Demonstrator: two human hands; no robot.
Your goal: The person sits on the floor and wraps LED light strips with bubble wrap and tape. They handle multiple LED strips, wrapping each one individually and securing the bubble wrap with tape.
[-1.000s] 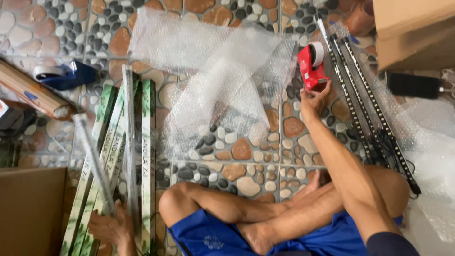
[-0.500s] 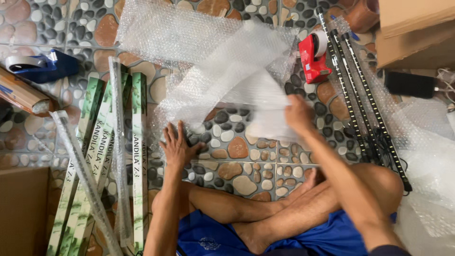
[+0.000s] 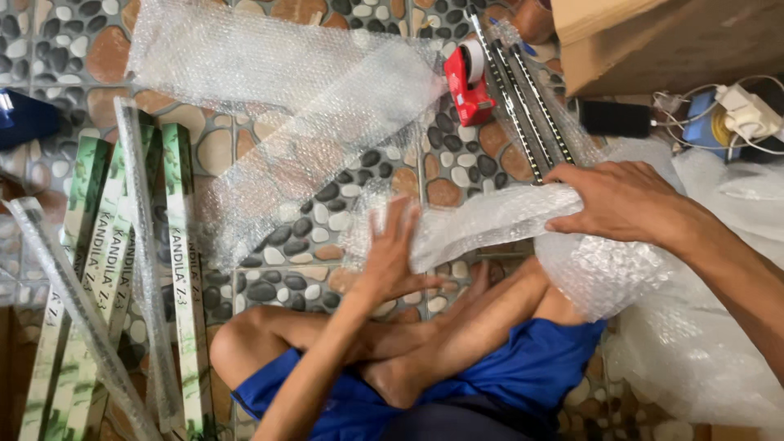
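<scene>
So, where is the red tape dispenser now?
The red tape dispenser lies on the pebble floor, top centre, between the bubble wrap sheet and the dark metal rails.

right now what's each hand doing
left hand: open, flat on the bubble wrap roll
right hand: fingers curled over the same roll

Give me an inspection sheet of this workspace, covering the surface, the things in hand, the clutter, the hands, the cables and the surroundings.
Surface: pebble-patterned tiled floor; the person sits cross-legged on it.
Things in hand: clear bubble wrap sheet, bunched across the lap.
Clutter: second spread bubble wrap sheet; long green-and-white boxes lying side by side at left; red tape dispenser; black metal rails beside it.
Hands: left hand pressed flat on the wrap, fingers spread; right hand gripping its far end.
Cables: white cords tangled at upper right.
Surroundings: brown cardboard box at top right; blue shorts on the person.
</scene>
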